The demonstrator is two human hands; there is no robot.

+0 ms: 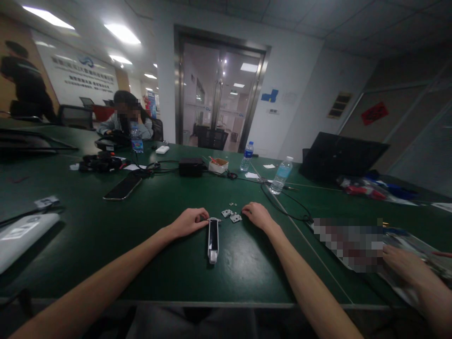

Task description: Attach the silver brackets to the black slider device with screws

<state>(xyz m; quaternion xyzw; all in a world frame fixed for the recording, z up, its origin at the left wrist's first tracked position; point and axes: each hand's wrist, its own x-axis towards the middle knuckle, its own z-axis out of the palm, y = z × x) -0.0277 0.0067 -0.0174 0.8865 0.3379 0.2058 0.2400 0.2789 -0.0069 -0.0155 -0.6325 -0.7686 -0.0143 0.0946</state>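
Observation:
A long, narrow device (213,240) with a white frame and black middle lies lengthwise on the green table in front of me. My left hand (190,221) has its fingers curled, the tips pinching the device's far left corner. Just right of that end are two small metal plates with holes (235,217), side by side. Several tiny screw-like pieces (233,204) lie beyond them. My right hand (257,214) rests to the right of the plates, fingers bent down and together; whatever its fingertips hold, if anything, is hidden.
Left of me are a phone (123,188) and a white case (28,235). A black box (191,166), small open carton (218,165), cables and water bottles (281,176) stand farther back. Another person's hand (406,266) is at the right, by a pixelated item. Someone sits across the table.

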